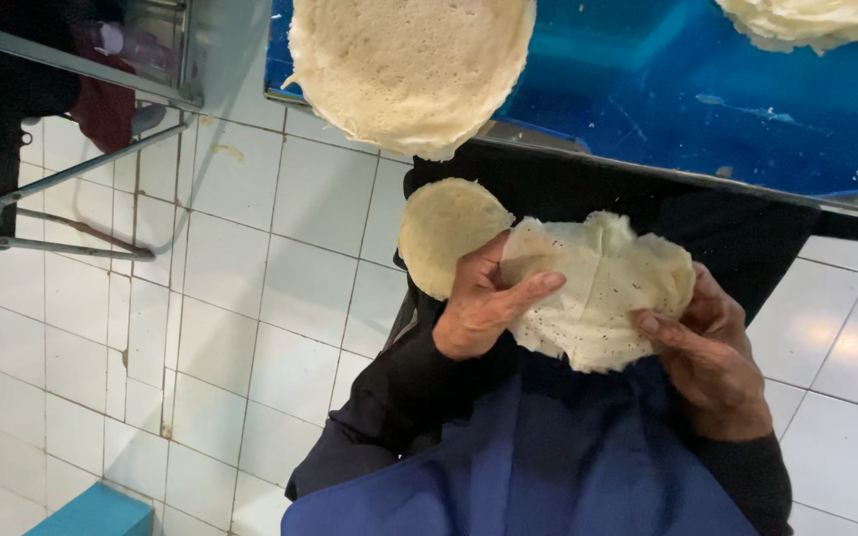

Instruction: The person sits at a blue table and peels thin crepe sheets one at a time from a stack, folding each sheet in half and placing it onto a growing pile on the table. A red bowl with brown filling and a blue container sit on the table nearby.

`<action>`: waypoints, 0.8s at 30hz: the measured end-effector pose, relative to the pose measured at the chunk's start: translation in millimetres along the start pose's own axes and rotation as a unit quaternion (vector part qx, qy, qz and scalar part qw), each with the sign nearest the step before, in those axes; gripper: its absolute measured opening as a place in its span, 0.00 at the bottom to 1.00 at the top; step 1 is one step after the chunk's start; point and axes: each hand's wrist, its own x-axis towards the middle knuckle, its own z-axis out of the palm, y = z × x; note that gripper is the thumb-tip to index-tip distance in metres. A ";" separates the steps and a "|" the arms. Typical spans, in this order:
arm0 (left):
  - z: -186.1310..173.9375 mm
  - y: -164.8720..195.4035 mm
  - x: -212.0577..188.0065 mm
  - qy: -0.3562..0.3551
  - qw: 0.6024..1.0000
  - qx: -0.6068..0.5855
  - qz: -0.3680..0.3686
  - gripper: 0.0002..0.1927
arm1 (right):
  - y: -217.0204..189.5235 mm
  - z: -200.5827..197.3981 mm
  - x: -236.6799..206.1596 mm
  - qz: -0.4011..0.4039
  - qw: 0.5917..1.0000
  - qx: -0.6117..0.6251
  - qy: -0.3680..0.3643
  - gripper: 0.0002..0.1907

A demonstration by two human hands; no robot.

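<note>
My left hand (484, 303) and my right hand (712, 352) hold a thin, pale, speckled flatbread (598, 288) between them, over my lap. The left thumb lies across its left side, and the right fingers pinch its right edge. A smaller round pale flatbread (441, 233) sticks out behind the fingers of the left hand. The speckled sheet is crumpled along its top edge.
A large round pale flatbread (409, 65) hangs over the edge of a blue table (667, 89). Another pale flatbread (816, 20) lies at the top right. White tiled floor (250, 298) spreads to the left. A metal frame (71, 169) stands at top left, a teal block (91, 514) at bottom left.
</note>
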 end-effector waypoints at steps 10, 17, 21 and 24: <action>-12.3 18.8 -0.8 -0.064 0.995 -0.056 -0.058 0.24 | -15.4 -21.8 -8.8 0.022 0.999 -0.017 -0.027 0.35; -26.5 13.2 -11.0 -0.069 0.993 -0.066 -0.076 0.22 | -6.0 -25.6 -9.8 0.026 0.999 0.011 -0.019 0.37; -34.3 -1.2 -7.5 -0.074 0.989 -0.117 -0.050 0.21 | -9.7 -29.2 -15.8 0.015 0.999 -0.029 0.000 0.37; -41.6 -9.5 -8.3 -0.080 0.988 -0.129 -0.029 0.21 | -13.0 -30.2 -19.7 -0.001 0.999 -0.042 0.006 0.33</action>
